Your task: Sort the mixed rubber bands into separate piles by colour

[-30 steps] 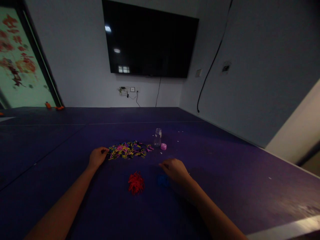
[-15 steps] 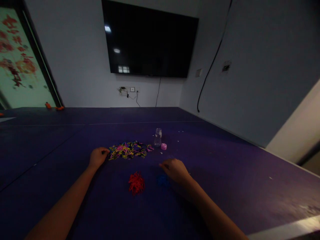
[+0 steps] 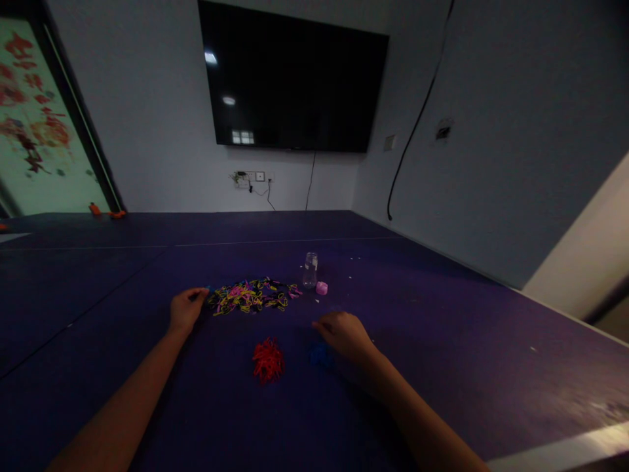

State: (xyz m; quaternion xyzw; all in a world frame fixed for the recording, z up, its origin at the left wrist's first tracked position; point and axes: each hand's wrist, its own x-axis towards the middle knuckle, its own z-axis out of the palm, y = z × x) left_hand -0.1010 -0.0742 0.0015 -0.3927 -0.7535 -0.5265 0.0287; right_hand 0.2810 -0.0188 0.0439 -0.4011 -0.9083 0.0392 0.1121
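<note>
A mixed pile of yellow, pink and dark bands (image 3: 248, 296) lies on the purple table (image 3: 216, 406). At its left end my left hand (image 3: 187, 309) is closed in a pinch, with a bit of blue band at its fingertips. A red pile of bands (image 3: 268, 360) sits nearer to me, between my forearms. Right of it, a small blue pile (image 3: 320, 354) lies just below my right hand (image 3: 341, 331). That hand hovers with its fingers pressed together; whatever they hold is too small to make out.
Behind the bands stand a clear bottle (image 3: 310, 272) and a pink cap (image 3: 322, 288). Small white scraps are scattered to their right. Orange objects (image 3: 116, 214) lie at the far left edge. A television (image 3: 297, 78) hangs on the wall.
My left hand has drawn slightly left, away from the mixed pile, and a blue bit now shows at its fingertips. My right hand has hardly moved.
</note>
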